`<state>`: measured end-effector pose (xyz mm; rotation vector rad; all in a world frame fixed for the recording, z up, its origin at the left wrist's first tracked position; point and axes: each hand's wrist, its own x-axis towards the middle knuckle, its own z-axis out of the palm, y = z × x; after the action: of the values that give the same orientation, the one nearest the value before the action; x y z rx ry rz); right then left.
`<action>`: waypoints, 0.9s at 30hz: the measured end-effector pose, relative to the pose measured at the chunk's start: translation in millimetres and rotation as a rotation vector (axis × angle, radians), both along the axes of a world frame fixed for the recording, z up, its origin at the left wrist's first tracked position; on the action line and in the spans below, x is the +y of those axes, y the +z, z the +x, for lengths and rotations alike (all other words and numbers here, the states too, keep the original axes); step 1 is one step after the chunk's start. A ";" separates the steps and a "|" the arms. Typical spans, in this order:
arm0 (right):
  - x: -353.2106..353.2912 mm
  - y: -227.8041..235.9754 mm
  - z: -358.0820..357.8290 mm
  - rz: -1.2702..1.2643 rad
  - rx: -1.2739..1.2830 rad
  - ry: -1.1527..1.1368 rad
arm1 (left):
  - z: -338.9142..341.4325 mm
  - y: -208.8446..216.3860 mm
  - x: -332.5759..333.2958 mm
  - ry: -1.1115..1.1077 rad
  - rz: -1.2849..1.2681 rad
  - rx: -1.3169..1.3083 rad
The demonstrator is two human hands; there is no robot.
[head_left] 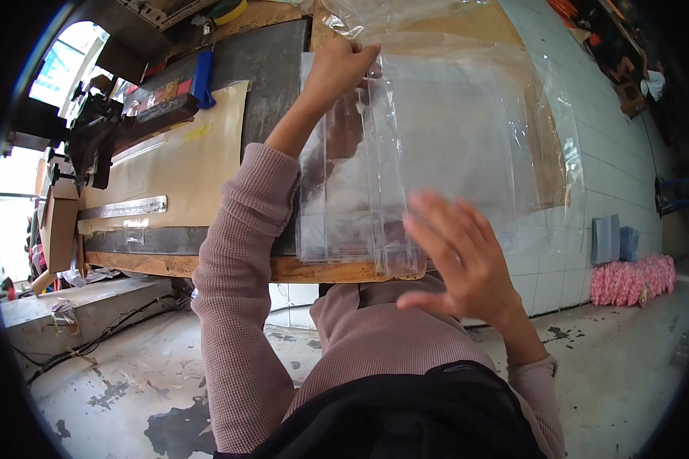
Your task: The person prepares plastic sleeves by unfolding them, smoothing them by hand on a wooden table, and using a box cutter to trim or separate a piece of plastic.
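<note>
A stack of clear plastic sheets or bags point(459, 130) covers the right part of the workbench, with folded strips along its left side. At the far left of the stack, my left hand point(348, 65) has its fingers closed in a pinch on the edge of the clear plastic. My right hand point(463, 256) hovers over the near edge of the stack, slightly blurred. Its fingers are spread and it holds nothing. Whether its fingertips touch the plastic, I cannot tell.
A dark clamp-like machine point(103, 134) stands at the left, by a tan board point(207, 168), a metal ruler point(130, 206) and a blue-handled tool point(202, 80). The wooden bench edge point(321, 269) runs before me. A pink bundle point(631, 281) lies on the floor by the right wall.
</note>
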<state>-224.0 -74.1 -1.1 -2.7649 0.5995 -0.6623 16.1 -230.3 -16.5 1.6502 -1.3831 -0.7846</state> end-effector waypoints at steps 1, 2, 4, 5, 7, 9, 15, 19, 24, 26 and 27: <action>-9.6 -5.0 9.5 0.031 0.052 -0.067 | 5.4 -9.2 -4.3 0.000 -0.021 -0.003; -14.0 -10.8 15.6 0.061 0.103 -0.134 | 11.1 -18.2 -7.9 0.008 -0.023 -0.006; -14.6 -32.1 19.2 0.075 0.206 -0.154 | 13.6 -23.1 -13.2 -0.047 0.049 0.001; -14.5 -37.5 20.2 0.091 0.309 -0.175 | 13.9 -22.9 -14.3 -0.050 0.057 -0.006; -12.1 -36.6 23.6 0.094 0.314 -0.157 | 22.6 -36.7 -16.6 -0.036 0.054 0.032; -10.5 -36.4 25.0 0.103 0.321 -0.158 | 18.6 -41.1 -14.1 -0.039 0.055 0.073; -8.0 -39.3 29.3 0.165 0.305 -0.157 | -4.0 -35.0 -1.1 0.138 -0.130 -0.111; -5.1 -37.6 30.6 0.156 0.325 -0.168 | -7.1 -39.7 -0.3 0.062 -0.168 -0.350; -4.6 -36.4 33.0 0.169 0.332 -0.169 | -11.6 -23.1 10.1 0.123 -0.204 -0.506; -5.2 -35.7 32.5 0.182 0.354 -0.177 | -12.7 -12.1 22.1 0.006 -0.156 -0.638; -5.4 -35.1 31.2 0.178 0.351 -0.186 | -16.3 -13.0 33.2 -0.001 -0.164 -0.639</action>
<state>-192.8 -79.5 -36.2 -2.6917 0.9464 -0.1417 -0.2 -197.1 -29.4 1.8464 -1.8184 -0.1221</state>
